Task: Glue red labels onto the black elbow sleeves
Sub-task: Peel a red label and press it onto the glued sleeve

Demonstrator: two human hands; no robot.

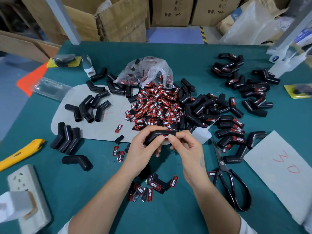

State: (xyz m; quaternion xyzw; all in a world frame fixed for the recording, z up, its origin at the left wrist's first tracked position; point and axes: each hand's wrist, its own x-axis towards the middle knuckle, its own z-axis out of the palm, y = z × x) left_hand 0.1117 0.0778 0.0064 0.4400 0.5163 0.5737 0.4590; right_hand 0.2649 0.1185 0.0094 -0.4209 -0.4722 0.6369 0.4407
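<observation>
My left hand (143, 147) grips a black elbow sleeve (156, 135) above the table's middle. A red label (165, 136) lies on that sleeve, and my right hand (185, 146) presses it with thumb and forefinger. Behind the hands lies a big heap of red labels (155, 105) spilling from a clear plastic bag (146, 70). Plain black sleeves (87, 107) lie at the left. Sleeves bearing labels (236, 127) are piled at the right. A small white glue bottle (201, 133) lies just right of my hands.
Black scissors (228, 176) lie at the right front, next to a grey sheet (278, 166). A yellow knife (20, 154) and a white power strip (25, 191) sit at the left. Loose labels (148, 188) lie between my forearms. Cardboard boxes (118, 19) stand behind the green table (84, 191).
</observation>
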